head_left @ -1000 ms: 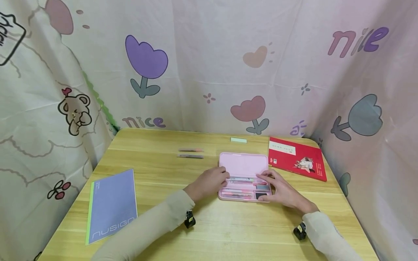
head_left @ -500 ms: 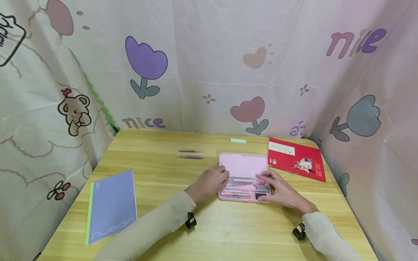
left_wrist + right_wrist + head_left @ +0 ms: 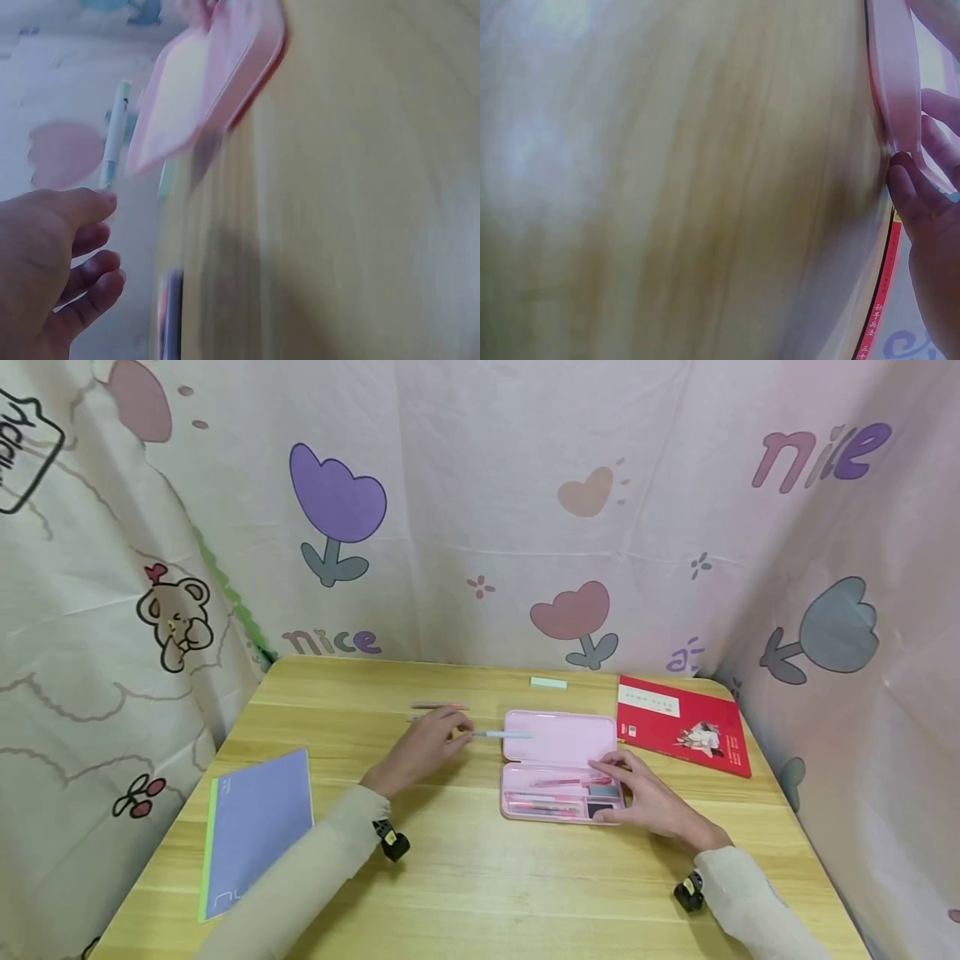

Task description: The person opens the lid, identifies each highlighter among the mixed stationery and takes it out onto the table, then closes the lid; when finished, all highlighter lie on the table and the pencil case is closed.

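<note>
Left grip (image 3: 422, 748) pinches slim pale-blue pen (image 3: 504, 734), right grip (image 3: 647, 793) holds pink oblong case (image 3: 570, 739); two thin pens (image 3: 440, 705) out, ten o'clock, others (image 3: 546, 809) inside.

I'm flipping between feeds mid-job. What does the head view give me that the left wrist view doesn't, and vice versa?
Only the head view: the lilac notebook on the person's left and the pens lying inside the pink case.

Only the left wrist view: the palm side of the left hand, and the pale pen in enough detail to make out its light green end.

Both: the left hand pinching that pen by one end, the open pink case, and loose pens on the table.
</note>
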Demonstrator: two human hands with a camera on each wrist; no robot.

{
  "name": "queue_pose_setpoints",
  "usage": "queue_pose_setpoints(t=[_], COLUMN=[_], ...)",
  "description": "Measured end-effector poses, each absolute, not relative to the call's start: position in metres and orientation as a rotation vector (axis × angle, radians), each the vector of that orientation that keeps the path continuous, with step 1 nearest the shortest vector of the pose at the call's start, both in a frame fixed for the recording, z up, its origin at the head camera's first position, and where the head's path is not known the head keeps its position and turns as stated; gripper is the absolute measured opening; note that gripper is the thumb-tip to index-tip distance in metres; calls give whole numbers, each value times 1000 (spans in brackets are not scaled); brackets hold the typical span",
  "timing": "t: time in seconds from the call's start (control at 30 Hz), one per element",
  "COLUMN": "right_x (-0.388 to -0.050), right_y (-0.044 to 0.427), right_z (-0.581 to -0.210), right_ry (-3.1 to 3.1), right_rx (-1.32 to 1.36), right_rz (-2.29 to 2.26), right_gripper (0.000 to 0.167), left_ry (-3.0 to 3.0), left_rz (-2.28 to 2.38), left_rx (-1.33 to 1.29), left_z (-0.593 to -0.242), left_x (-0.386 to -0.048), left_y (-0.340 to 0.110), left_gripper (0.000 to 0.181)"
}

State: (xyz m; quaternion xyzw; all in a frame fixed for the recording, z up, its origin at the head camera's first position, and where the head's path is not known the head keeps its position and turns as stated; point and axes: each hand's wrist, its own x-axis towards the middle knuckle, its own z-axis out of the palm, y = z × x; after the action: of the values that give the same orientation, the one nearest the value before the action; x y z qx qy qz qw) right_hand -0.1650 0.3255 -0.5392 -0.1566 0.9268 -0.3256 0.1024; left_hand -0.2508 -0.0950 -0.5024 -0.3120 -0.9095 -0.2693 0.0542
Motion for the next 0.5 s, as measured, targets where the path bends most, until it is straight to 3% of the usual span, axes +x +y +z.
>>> queue_pose_setpoints(t=[0.5], right_x=[-163], right_y=[325], right_z=[-538], right_ry=[2752], right_rx=[-452], right_rz=[-955], right_gripper=[92], left_ry=[-2865], left_rz=[-885], left_rx=[-741], left_z=[-523], left_x=[-268], left_y=[-180], left_gripper=[16])
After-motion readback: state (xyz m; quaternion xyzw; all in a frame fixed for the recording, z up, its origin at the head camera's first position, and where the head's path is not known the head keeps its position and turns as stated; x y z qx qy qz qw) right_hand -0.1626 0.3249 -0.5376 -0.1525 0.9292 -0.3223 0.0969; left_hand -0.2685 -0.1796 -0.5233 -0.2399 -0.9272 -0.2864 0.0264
